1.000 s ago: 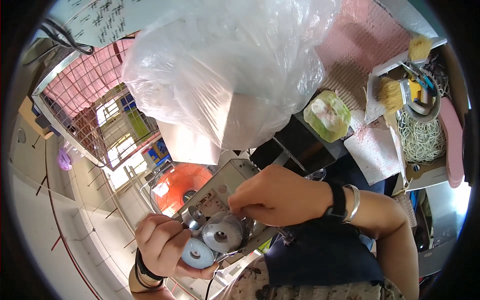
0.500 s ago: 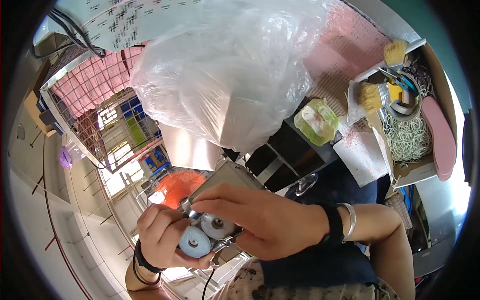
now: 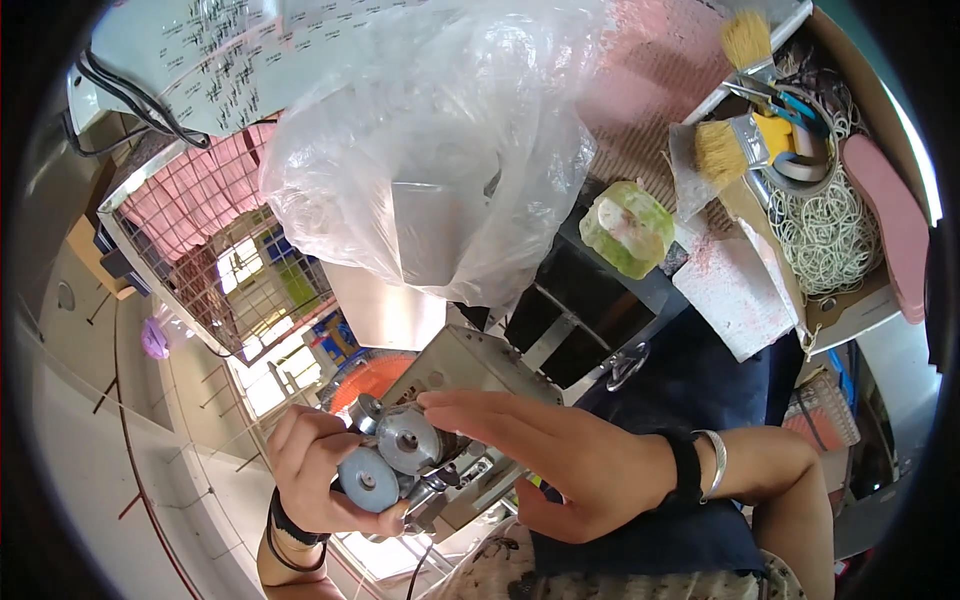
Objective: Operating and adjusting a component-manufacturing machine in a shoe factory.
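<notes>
"Where are the wheels, and what is each grip doing?"

"From my end I see the grey wheel at the left end of the metal housing, with the blue wheel and a small metal roller clustered at that same end. My left hand curls round the blue wheel, pinching it between fingers and thumb. My right hand is spread, thumb well away from the fingers, its fingertips at the grey wheel's rim; I can't tell whether they press."

"How would you work that contact well?"

"I'd brace with the left and let only the flat of the right fingers bear, lightly and evenly. I judge the gap between the wheels likeliest to catch a fingertip, so I'd favour the outer edge."

"Anything crowding you?"

"Beyond the housing a big clear plastic bag bulges close, so I'd not lift that way. To the housing's right stands a black box; farther right of it, a carton holds string and a brush. A black cord hangs on the housing's near side, worth minding."
</notes>
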Tool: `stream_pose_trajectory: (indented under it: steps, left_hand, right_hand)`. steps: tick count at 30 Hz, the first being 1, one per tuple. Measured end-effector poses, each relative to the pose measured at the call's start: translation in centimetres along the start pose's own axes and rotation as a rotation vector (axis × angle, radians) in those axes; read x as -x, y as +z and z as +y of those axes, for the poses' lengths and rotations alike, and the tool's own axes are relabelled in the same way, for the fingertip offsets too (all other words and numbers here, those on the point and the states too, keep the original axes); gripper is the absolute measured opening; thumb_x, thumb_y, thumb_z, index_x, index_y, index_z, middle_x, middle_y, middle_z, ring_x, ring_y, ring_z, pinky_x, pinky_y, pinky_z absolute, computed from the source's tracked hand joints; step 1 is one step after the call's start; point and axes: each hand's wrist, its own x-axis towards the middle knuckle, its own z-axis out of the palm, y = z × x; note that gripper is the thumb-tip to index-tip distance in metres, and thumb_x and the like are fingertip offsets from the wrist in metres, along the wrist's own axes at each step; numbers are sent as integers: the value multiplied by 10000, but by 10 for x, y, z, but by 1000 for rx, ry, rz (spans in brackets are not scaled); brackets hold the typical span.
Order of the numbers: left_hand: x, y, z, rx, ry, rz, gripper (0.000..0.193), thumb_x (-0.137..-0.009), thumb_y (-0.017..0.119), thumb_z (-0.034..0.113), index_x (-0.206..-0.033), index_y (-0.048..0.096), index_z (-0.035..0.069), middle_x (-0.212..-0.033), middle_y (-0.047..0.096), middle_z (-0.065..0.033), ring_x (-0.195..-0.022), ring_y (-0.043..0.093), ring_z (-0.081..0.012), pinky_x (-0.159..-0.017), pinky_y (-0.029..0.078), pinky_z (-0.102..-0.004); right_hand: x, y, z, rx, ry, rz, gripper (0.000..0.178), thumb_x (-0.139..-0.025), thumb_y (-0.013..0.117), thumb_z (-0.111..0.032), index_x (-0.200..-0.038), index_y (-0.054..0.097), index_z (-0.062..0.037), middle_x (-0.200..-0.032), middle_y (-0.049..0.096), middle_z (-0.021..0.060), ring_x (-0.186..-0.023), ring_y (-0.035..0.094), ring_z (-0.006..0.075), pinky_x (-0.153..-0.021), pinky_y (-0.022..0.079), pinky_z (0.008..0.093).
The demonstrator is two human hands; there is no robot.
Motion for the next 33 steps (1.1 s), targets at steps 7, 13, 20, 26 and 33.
stream_pose_trajectory:
  steps: [7,13,20,26,33]
  left_hand:
    - [2,1,1,1,-9,17,632,-657,797,587,-869,582,32,-757,534,-98,-626,530,-252,-542,408,-368]
    - [5,4,-2,-15,12,50,654,-665,783,608,-875,582,22,-770,536,-110,-634,529,-250,-543,406,-362]
    - [6,2,3,-43,-26,21,660,-672,766,618,-883,580,21,-773,535,-121,-643,517,-257,-554,400,-378]
    - [6,3,4,-45,-36,22,683,-683,752,647,-898,578,22,-779,528,-129,-645,515,-262,-561,397,-386]
    - [7,2,4,-42,-49,28,712,-700,738,682,-901,572,19,-776,522,-124,-643,515,-259,-553,391,-384]
  right_hand:
    - [22,3,3,57,-125,50,784,-695,524,79,-1467,392,42,-1516,403,245,-1356,482,392,-1059,470,411]
    - [17,-5,22,-11,-108,159,560,-782,575,99,-1332,543,5,-1332,571,161,-1185,600,332,-925,524,382]
    - [-16,3,37,191,-283,316,407,-815,660,41,-1218,608,26,-1050,575,117,-950,580,285,-795,499,378]
    - [3,12,40,288,-277,254,637,-750,628,30,-1374,504,77,-1064,519,128,-961,537,316,-839,483,387]
    - [3,13,36,294,-262,241,695,-740,641,20,-1407,460,88,-1056,497,124,-930,528,301,-828,482,379]
